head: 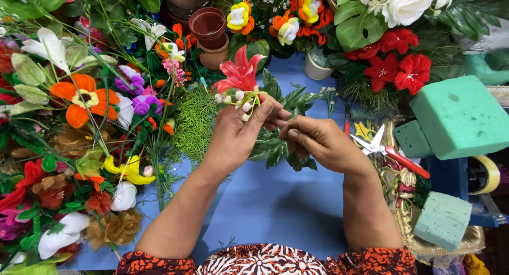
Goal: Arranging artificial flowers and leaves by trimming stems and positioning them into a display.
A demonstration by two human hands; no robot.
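Note:
My left hand [239, 133] grips a small bunch of artificial flowers: a red lily [239, 71] with white buds [241, 99] and dark green leaves [275, 145] hanging below and behind both hands. My right hand [321, 142] is closed at the bunch's stem, its fingertips pinching against the left hand's fingers. Both hands hover over a blue table [270, 201].
Heaps of artificial flowers [85, 100] and fern sprigs [195, 121] fill the left side. Brown pots [209, 28] and red flowers [395, 60] stand at the back. On the right lie green foam blocks [458, 116], red-handled scissors [387, 147], a tape roll [485, 174] and a gold tray [408, 222].

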